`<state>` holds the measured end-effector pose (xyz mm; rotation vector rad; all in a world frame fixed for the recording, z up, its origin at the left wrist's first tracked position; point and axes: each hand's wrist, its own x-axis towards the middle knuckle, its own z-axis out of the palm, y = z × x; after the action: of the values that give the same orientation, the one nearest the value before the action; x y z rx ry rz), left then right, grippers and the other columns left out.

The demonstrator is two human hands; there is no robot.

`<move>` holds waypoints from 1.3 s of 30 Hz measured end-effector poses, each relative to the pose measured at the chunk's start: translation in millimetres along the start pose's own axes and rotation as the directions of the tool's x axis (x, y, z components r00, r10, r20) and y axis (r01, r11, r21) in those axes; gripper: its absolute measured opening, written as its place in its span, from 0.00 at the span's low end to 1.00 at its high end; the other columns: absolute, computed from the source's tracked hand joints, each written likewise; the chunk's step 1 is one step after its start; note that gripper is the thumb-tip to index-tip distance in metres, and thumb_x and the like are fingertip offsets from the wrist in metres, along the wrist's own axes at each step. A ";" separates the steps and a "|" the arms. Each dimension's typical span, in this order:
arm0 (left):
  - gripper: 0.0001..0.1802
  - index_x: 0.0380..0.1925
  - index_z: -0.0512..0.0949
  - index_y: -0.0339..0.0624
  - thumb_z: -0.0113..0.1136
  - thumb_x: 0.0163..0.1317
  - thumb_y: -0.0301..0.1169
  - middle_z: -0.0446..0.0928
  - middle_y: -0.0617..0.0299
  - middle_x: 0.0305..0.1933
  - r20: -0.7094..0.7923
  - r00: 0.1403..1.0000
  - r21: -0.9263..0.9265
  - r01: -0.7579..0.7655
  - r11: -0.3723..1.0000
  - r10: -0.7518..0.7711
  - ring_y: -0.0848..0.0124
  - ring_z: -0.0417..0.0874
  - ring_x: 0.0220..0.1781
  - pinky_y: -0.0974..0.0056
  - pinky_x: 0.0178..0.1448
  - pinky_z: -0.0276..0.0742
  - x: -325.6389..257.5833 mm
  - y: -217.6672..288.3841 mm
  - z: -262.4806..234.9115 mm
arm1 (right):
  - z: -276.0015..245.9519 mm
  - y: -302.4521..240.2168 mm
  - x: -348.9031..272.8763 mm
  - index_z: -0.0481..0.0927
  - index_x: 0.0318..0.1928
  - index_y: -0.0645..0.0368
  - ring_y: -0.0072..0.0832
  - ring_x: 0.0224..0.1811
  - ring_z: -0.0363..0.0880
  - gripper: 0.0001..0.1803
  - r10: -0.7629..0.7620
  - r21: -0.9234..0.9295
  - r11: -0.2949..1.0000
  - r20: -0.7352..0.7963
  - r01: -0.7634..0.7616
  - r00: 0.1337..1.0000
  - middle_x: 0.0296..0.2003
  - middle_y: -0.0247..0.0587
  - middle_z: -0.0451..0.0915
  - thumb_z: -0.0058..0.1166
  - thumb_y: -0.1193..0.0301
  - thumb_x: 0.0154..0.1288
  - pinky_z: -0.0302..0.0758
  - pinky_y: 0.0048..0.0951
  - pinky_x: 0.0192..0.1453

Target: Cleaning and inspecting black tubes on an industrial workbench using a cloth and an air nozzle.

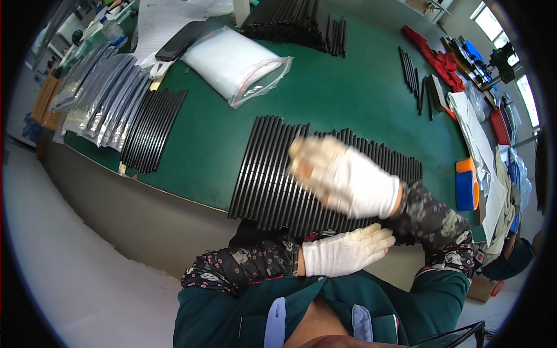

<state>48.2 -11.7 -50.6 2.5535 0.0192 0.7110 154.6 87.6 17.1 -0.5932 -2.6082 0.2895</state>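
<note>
Found black rods (267, 174) lined up beneath right hand (351, 177); cannot tell, owing to blur, whether grasping or merely resting. Observed left hand (345, 252) unclenched, with fingers extended, nearer the body. Noted white plastic bag (229, 64) beyond both hands, leftward.

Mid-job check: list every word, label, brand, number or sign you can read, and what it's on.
No text here is clear enough to quote.
Paper sheet, upper left: faint print, too small to read.
Black rods at the right hand: no lettering seen.
Plastic bag: no readable lettering.
</note>
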 end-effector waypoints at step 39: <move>0.20 0.50 0.76 0.32 0.52 0.59 0.31 0.72 0.47 0.61 0.029 0.996 0.135 -0.088 0.987 0.085 0.53 0.71 0.66 0.47 0.67 0.68 1.7 6.8 -38.6 | -20.6 83.1 -22.6 0.79 0.55 0.61 0.11 0.22 0.71 0.16 0.728 0.559 0.624 -0.163 -0.545 0.666 0.31 0.33 0.81 0.45 0.80 0.70 0.74 0.14 0.27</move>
<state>30.1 0.0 -17.9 2.7067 -0.0534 0.7365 212.4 153.1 2.2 -1.2633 -1.7448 0.9102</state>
